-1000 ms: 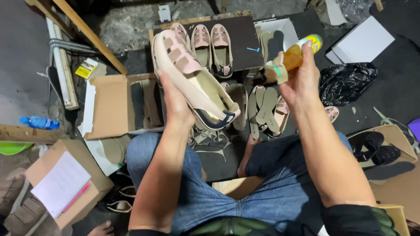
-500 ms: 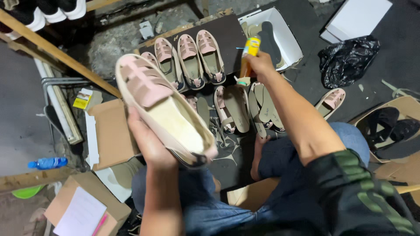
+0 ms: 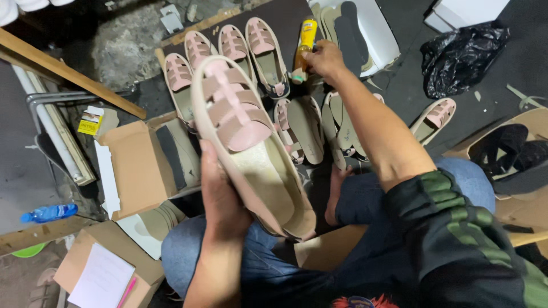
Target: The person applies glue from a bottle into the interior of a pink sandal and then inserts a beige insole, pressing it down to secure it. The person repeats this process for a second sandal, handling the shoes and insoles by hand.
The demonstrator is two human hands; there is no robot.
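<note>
Over the lap, a pink strapped sandal (image 3: 251, 151) is held up by the left hand (image 3: 220, 197), whose fingers are wrapped around the side of the sole so that the insole faces upward and the toe straps point away from the body. Farther out, at the edge of a dark board (image 3: 285, 23), a yellow glue bottle (image 3: 306, 37) is gripped by the right hand (image 3: 322, 57), the fingers being closed around its lower part while it stands nearly upright on the board. Three more pink sandals (image 3: 228, 48) are laid side by side on that board, just left of the bottle, and several flat insoles (image 3: 305, 128) are spread on the floor between the board and the knees. A white box (image 3: 377, 34) with dark and pale insoles inside is seen just beyond the right hand. To the right, a black plastic bag (image 3: 462, 54) is lying well apart from both hands, with another sandal (image 3: 434, 117) near the right forearm. At the left, an open cardboard box (image 3: 137, 168) is placed beside the knee, and a blue water bottle (image 3: 48, 213) is lying farther left.
</note>
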